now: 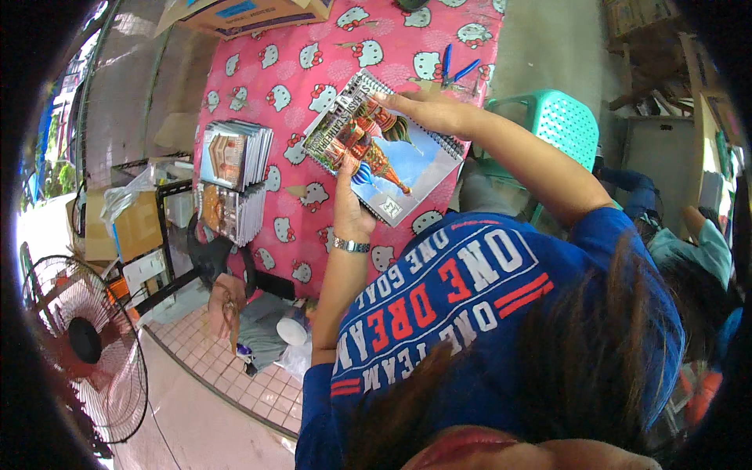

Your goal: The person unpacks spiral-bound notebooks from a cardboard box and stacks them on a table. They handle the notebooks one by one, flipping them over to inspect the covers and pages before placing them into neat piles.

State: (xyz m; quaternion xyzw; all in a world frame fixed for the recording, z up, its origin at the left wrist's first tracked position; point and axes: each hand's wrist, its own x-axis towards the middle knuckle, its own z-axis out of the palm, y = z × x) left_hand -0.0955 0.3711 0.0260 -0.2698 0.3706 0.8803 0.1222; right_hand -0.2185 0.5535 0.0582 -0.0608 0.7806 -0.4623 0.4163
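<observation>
The left hand's (352, 210) fingers held the spiral notebook (395, 160) by its lower edge, thumb on the cover, while the right hand's (429, 112) lay along the coil, their grip unclear. The notebook, tilted over the desk (294, 74), looked bound; beyond it lay blue-handled pliers (465, 72) and two stacks of similar books (235, 154), seemingly finished, with this one yet unstacked.
</observation>
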